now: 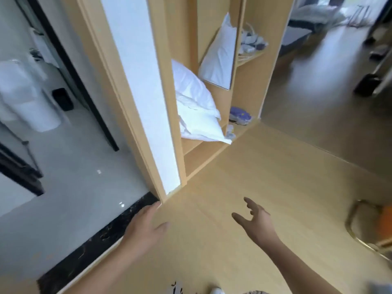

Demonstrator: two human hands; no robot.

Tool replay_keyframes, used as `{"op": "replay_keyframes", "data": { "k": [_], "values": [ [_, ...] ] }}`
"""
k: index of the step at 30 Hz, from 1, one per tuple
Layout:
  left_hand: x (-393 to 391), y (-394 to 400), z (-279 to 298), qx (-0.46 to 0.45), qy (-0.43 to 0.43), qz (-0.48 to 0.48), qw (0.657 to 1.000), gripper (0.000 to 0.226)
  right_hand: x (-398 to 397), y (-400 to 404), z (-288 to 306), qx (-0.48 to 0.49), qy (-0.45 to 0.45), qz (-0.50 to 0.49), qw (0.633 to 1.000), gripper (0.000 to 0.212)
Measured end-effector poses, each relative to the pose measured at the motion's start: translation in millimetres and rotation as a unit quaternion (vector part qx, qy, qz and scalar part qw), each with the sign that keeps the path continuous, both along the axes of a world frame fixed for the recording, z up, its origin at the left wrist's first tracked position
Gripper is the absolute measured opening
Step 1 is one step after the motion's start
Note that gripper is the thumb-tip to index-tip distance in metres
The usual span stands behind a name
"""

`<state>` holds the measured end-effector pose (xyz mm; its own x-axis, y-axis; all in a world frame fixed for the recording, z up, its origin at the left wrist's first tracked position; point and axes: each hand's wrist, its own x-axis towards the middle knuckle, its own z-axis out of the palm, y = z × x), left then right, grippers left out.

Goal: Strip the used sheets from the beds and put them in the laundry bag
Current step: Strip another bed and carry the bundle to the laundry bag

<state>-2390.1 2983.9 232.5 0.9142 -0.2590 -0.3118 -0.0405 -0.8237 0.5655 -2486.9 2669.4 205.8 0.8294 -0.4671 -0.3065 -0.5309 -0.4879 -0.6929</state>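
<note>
Pale wood flooring [265, 177] fills the near and middle of the scene, meeting a strip of black marble threshold [101, 236] on the left, beyond which lies a grey tiled bathroom floor [80, 177]. An open wooden wardrobe [250, 85] stands in the middle distance beside a white wall edge [140, 81]. On its low shelf lie crumpled white pillows [197, 111], the nearest corner hanging over the shelf edge; a mirror panel behind them repeats a pillow. To the right of the pillows, in the next compartment, sits a purple and white object [239, 114], too blurred to identify.

Both hands reach forward over the floor and hold nothing. The left hand [146, 223] is spread with fingers relaxed, its tips near the wardrobe's bottom corner. The right hand [256, 219] is open too, thumb splayed left and fingers loosely bent.

Far right, in the bedroom, a bed [297, 32] carries rumpled grey-white bedding [318, 15], well apart from both hands. At the near right edge is a gold-rimmed orange item [379, 223], blurred.
</note>
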Motion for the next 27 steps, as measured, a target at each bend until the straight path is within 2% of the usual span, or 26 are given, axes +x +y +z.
{"op": "replay_keyframes", "data": {
  "k": [5, 13, 19, 27],
  "values": [
    [56.6, -158.5, 0.9, 0.007, 0.016, -0.129, 0.992, 0.072, -24.7, -122.7, 2.6, 0.009, 0.019, -0.127, 0.992, 0.072],
    [136.8, -412.0, -22.8, 0.008, 0.02, -0.326, 0.945, 0.074, -35.8, -269.8, -8.4, -0.01, 0.058, -0.304, 0.951, 0.074],
    [226.7, -584.5, -49.3, -0.002, 0.034, -0.411, 0.911, 0.073, 42.3, -396.8, -8.9, -0.025, 0.086, -0.36, 0.929, 0.075],
    [360.9, -777.0, -26.8, 0.029, 0.021, -0.452, 0.892, 0.073, 156.1, -556.5, 24.4, -0.041, 0.107, -0.38, 0.918, 0.077]
  ]
}}
